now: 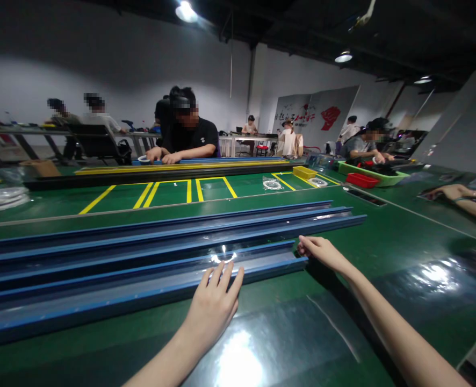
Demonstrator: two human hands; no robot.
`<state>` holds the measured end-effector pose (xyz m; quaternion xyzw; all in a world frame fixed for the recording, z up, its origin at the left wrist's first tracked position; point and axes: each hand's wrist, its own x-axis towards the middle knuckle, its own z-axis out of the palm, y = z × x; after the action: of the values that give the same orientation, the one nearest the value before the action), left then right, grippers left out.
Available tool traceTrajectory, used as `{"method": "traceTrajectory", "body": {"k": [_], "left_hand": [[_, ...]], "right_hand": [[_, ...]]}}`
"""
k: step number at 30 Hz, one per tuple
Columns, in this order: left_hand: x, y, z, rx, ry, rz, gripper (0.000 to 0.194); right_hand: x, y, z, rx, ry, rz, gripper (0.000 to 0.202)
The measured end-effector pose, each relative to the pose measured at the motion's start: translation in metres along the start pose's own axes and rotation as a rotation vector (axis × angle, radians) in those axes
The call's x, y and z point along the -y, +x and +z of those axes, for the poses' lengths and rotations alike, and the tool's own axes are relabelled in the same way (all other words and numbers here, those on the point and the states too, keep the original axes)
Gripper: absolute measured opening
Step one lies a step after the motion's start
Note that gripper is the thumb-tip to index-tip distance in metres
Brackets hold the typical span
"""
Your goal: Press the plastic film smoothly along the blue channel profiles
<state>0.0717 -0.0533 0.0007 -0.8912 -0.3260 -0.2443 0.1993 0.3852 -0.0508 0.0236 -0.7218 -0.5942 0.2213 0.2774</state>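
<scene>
A long blue U-shaped channel (pixel 141 290) lies nearest to me, its open side up, running from the left edge to just right of the middle. My left hand (pixel 216 295) rests over its near wall with the fingers spread and stretched out, holding nothing. Around the right end of this channel is my right hand (pixel 321 251), its fingers curled and pressed together. What they pinch, if anything, is too small to make out. Behind the near channel lie more blue channels (pixel 206 234), side by side and reaching further right.
A co-worker (pixel 193 131) handles long strips across the green table (pixel 258 212). Yellow and black bars (pixel 173 171) lie there. A yellow bin (pixel 303 172), red tray (pixel 361 180) and green basin (pixel 399 179) stand at back right. Another person's hands (pixel 458 192) show at right.
</scene>
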Motion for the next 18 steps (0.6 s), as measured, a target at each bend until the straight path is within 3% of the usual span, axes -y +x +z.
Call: {"method": "traceTrajectory", "body": {"k": [5, 11, 18], "left_hand": [[0.000, -0.001, 0.001, -0.011, 0.027, 0.018, 0.042], [-0.004, 0.000, 0.002, 0.023, 0.085, 0.036, 0.040], [-0.003, 0.008, -0.002, 0.040, 0.103, 0.095, 0.032]], "right_hand": [[-0.010, 0.022, 0.002, 0.224, 0.157, 0.053, 0.049], [-0.020, 0.026, 0.004, 0.179, 0.283, 0.110, 0.050], [-0.020, 0.019, 0.004, 0.220, 0.364, -0.030, 0.041]]}}
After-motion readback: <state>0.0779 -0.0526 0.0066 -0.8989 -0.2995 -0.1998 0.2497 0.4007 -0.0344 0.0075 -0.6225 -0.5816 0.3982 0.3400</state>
